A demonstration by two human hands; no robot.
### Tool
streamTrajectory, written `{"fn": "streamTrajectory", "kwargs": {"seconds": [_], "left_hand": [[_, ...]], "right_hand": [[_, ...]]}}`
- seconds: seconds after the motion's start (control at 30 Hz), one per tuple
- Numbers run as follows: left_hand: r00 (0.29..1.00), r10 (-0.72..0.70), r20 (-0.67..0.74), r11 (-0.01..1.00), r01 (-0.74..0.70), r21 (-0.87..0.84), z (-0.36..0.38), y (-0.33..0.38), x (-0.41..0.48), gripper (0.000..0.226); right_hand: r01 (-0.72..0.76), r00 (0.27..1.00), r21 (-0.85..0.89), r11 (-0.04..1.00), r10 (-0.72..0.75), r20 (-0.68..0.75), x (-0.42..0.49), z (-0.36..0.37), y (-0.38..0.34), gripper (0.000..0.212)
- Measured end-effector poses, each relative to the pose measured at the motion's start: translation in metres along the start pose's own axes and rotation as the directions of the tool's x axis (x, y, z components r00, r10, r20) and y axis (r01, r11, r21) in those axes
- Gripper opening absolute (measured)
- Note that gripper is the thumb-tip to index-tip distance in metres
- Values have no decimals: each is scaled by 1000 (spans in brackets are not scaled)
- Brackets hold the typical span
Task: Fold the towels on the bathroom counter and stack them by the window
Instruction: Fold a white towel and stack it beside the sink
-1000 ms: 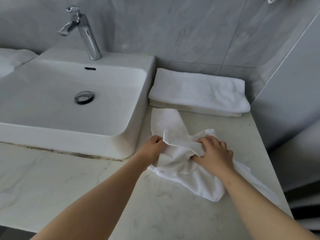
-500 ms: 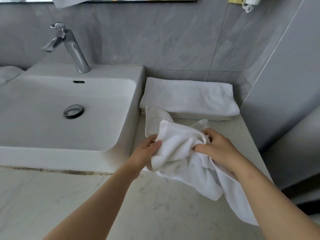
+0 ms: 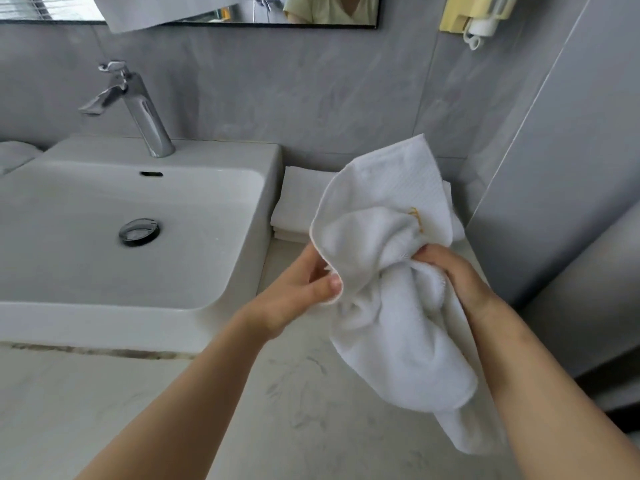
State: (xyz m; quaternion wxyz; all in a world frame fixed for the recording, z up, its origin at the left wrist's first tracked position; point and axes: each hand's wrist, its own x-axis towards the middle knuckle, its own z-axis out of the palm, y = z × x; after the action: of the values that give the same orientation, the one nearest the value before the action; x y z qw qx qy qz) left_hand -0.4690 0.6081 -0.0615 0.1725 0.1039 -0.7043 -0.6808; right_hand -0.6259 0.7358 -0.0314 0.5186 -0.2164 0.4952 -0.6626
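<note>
A crumpled white towel with a small yellow embroidered mark hangs in the air above the marble counter. My left hand pinches its left hem between thumb and fingers. My right hand grips a bunch of the cloth on the right side. The towel's lower end dangles down beside my right forearm. Behind it, folded white towels lie stacked on the counter against the wall, partly hidden by the lifted towel.
A white basin with a chrome tap fills the left. Another white towel shows at the far left edge. A grey wall panel closes the right side. A mirror hangs above.
Both hands have lifted the towel off the counter and raised it; it now hangs in the air with one flap standing up in front of the folded stack.
</note>
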Motion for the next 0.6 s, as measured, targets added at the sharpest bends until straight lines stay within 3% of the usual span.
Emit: {"fn": "streamTrajectory", "kwargs": {"seconds": [0.07,0.17,0.23,0.27,0.33,0.37,0.43,0.5,0.6], "left_hand": [[995,-100,-3,987,99,-130,2,5,-3,61],[956,-292,-17,901,270,-339,-6,8,-9,76],[917,-393,65,855,390,-341,-12,11,-13,75],[880,-463,109,831,473,-291,-16,10,-13,72],[768,-634,91,768,639,-42,-23,-1,-9,71],[709,-705,8,705,700,109,-26,-10,-4,77],[626,-747,-221,574,777,260,-24,-22,4,82],[641,-658,-396,574,767,287,-22,-37,13,78],[791,-428,-439,562,612,556,-12,-49,19,86]], "right_hand": [[16,1000,-92,996,-16,4,6,1,2,27],[-3,998,-282,959,-14,-59,13,-6,12,13],[-83,995,-412,908,50,-91,13,-14,17,20],[-105,992,-538,836,52,-114,15,-17,19,24],[-162,985,-823,544,37,-169,22,-25,25,38],[-199,979,-899,389,39,-200,25,-29,29,41],[-216,976,-948,235,47,-211,29,-35,38,39],[-197,980,-966,169,8,-199,33,-39,48,37],[-176,971,-984,10,-162,-175,32,-42,55,31]]}}
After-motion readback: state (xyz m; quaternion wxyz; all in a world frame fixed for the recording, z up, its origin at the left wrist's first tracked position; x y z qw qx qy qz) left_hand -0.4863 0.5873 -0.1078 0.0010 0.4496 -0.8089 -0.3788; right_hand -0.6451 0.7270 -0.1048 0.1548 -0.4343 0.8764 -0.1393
